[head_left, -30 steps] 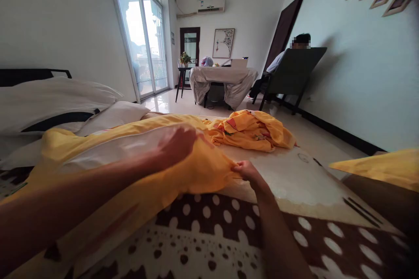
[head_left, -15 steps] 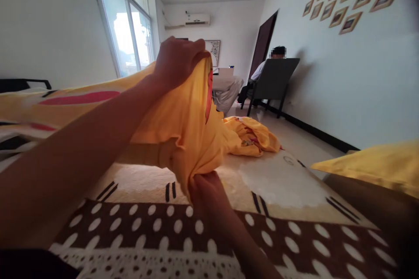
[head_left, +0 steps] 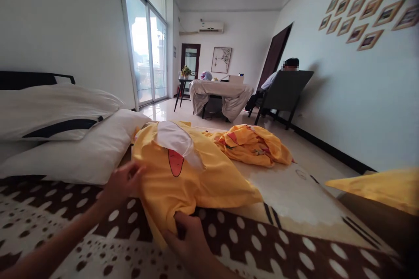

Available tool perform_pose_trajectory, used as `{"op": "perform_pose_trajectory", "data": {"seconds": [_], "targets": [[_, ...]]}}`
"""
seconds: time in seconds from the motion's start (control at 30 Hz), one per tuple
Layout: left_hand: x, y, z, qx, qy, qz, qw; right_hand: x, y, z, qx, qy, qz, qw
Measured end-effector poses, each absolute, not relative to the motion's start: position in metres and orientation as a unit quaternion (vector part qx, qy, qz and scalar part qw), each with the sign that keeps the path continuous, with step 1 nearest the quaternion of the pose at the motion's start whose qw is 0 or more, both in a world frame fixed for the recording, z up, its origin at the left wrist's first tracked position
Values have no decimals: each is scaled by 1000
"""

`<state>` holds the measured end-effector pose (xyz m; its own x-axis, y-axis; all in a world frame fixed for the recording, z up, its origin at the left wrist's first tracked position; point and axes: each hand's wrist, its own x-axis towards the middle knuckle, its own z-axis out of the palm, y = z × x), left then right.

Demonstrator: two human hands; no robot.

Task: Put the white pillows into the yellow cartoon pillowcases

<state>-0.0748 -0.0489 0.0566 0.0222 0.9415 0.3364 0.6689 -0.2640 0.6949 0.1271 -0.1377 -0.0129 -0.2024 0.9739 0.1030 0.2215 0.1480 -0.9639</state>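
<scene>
A yellow pillowcase (head_left: 209, 183) with a printed carrot and a white patch lies loosely spread on the bed in front of me, its near edge bunched. At its left edge, my left hand (head_left: 126, 181) is closed, fingers curled on the fabric. My right hand (head_left: 190, 235) pinches the near edge between thumb and fingers, and a fold of cloth hangs between the two hands. Beyond it is a crumpled heap of yellow-orange printed cloth (head_left: 255, 146). Under everything is a brown and cream spotted bed cover (head_left: 235, 235).
Two white pillows, one upper (head_left: 62, 107) and one lower (head_left: 81, 157), are stacked at the left. Another yellow cloth piece (head_left: 379, 187) lies at the right edge. Farther off are a covered table (head_left: 222, 89) and a person seated in a dark chair (head_left: 284, 91).
Both hands have come down, the left from high up. The pillowcase, earlier raised and stretched out to the left, now lies on the bed, uncovering the white pillows. The view has shifted.
</scene>
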Motion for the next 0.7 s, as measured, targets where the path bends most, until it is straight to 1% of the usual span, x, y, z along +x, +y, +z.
{"op": "perform_pose_trajectory", "data": {"seconds": [0.07,0.1,0.13,0.17,0.23,0.37,0.4,0.47,0.5,0.53,0.57,0.63,0.67,0.7], "targets": [[-83,-87,8,582,595,312,459,113,-141,-27,-511,-533,525,423],[-83,-103,-12,503,581,310,560,105,-144,-34,-534,-487,550,418],[-80,-116,-27,431,555,325,633,97,-149,-41,-555,-454,562,413],[-75,-127,-38,371,529,346,681,88,-154,-47,-572,-436,563,407],[-63,-139,-45,296,492,392,718,70,-167,-53,-564,-448,562,406],[-50,-144,-21,256,487,414,725,59,-181,-39,-434,-505,620,416],[-52,-142,-13,250,486,410,730,67,-179,-31,-414,-523,630,397],[-61,-137,-3,234,497,406,730,101,-169,-12,-426,-571,623,324],[-68,-134,-1,227,510,411,721,127,-161,-3,-438,-610,612,248],[-76,-131,-3,220,524,417,709,156,-152,6,-487,-618,568,243],[-84,-129,-6,214,532,423,702,187,-142,13,-564,-612,473,290],[-98,-132,-18,211,515,427,712,248,-122,23,-685,-547,213,431],[-103,-136,-25,213,495,423,729,273,-114,24,-707,-514,155,460],[-104,-141,-31,215,477,414,745,291,-107,24,-716,-496,161,465]]}}
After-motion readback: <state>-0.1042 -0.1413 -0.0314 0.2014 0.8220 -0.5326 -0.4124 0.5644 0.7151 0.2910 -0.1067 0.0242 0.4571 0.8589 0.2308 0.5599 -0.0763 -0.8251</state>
